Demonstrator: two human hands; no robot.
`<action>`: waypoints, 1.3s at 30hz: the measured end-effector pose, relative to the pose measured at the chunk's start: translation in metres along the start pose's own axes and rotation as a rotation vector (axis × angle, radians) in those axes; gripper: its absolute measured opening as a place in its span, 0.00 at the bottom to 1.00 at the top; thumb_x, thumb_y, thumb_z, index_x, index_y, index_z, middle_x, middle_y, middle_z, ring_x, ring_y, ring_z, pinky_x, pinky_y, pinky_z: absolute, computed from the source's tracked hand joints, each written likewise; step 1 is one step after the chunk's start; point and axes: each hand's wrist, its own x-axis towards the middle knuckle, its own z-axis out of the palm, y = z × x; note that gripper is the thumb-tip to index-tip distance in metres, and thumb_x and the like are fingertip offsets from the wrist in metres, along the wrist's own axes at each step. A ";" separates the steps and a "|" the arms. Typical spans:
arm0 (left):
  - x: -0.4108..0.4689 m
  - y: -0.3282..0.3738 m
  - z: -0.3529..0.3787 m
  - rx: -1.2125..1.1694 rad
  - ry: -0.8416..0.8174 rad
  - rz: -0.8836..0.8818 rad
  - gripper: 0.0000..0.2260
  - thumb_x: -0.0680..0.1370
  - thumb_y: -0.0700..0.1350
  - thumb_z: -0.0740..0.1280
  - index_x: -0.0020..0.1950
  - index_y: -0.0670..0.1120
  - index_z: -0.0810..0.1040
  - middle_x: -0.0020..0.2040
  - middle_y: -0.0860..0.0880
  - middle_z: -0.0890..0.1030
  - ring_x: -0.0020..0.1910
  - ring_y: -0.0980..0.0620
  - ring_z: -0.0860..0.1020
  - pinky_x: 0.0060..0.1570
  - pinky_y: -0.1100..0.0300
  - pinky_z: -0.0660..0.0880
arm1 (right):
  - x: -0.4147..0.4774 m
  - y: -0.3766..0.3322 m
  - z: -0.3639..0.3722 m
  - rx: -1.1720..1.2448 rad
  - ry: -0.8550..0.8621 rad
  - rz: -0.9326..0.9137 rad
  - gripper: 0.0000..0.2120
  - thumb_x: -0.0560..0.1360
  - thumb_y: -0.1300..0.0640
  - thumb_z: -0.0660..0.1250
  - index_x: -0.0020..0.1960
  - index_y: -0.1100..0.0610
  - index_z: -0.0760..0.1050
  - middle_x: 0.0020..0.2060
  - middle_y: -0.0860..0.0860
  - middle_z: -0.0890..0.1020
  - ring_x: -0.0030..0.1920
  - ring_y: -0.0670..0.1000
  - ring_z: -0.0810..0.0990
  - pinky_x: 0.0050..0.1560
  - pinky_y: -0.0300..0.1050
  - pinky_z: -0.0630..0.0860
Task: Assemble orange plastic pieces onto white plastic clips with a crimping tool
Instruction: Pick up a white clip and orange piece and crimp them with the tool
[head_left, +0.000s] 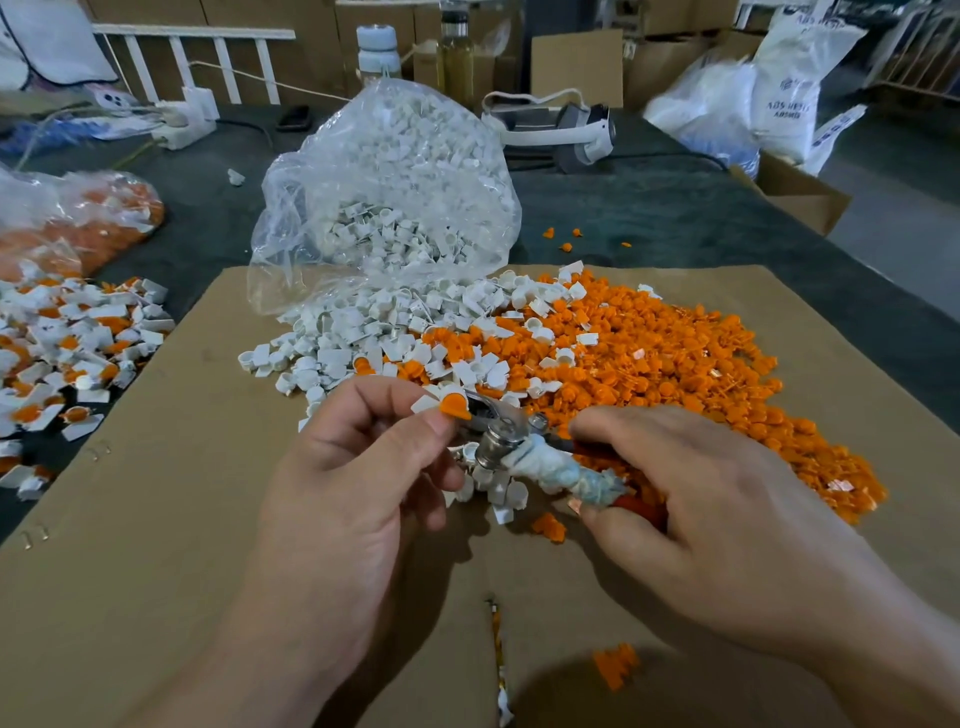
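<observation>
I see the crimping tool (524, 457) lying with its long axis running from lower right to upper left, its metal nose aimed at the orange piece (456, 406) seated on a white clip (427, 404); the cloth-wrapped and red handles trail back toward the right. The tool and part sit just above the cardboard sheet (171, 545), in front of the two loose heaps. The sheet covers a dark table (649, 208). On it a pile of orange pieces (675, 364) lies to the right, touching a spill of white clips (332, 343) that pours from a clear plastic bag (384, 192). Finished orange-and-white parts (67, 353) lie at the far left, beside a second bag of orange stock (78, 223). Behind stand bottles, cardboard boxes and white sacks. My left hand (358, 483) is palm-inward, fingers curled, thumb and forefinger pinching the clip with its orange piece at the tool's nose. My right hand (691, 519) comes in from the right, back upward, fingers wrapped closed around the handles.
</observation>
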 end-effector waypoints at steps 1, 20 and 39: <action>0.000 0.000 0.000 -0.006 0.003 -0.001 0.03 0.69 0.42 0.71 0.37 0.50 0.82 0.33 0.48 0.78 0.29 0.53 0.77 0.23 0.63 0.70 | 0.000 0.000 0.000 0.003 0.000 0.000 0.19 0.71 0.46 0.63 0.62 0.45 0.73 0.50 0.40 0.79 0.49 0.42 0.73 0.45 0.40 0.73; 0.001 -0.002 -0.002 0.067 -0.044 0.009 0.02 0.69 0.43 0.71 0.36 0.49 0.82 0.29 0.46 0.76 0.26 0.54 0.74 0.23 0.65 0.69 | 0.000 0.000 -0.001 0.048 -0.009 0.005 0.16 0.72 0.44 0.61 0.60 0.41 0.72 0.48 0.37 0.77 0.49 0.40 0.71 0.45 0.35 0.71; -0.004 0.002 0.004 0.098 -0.118 0.010 0.02 0.69 0.45 0.73 0.37 0.49 0.81 0.28 0.47 0.75 0.25 0.55 0.72 0.23 0.66 0.68 | 0.000 0.002 0.005 -0.100 0.015 0.011 0.29 0.72 0.26 0.43 0.38 0.47 0.70 0.31 0.43 0.71 0.33 0.45 0.71 0.32 0.49 0.72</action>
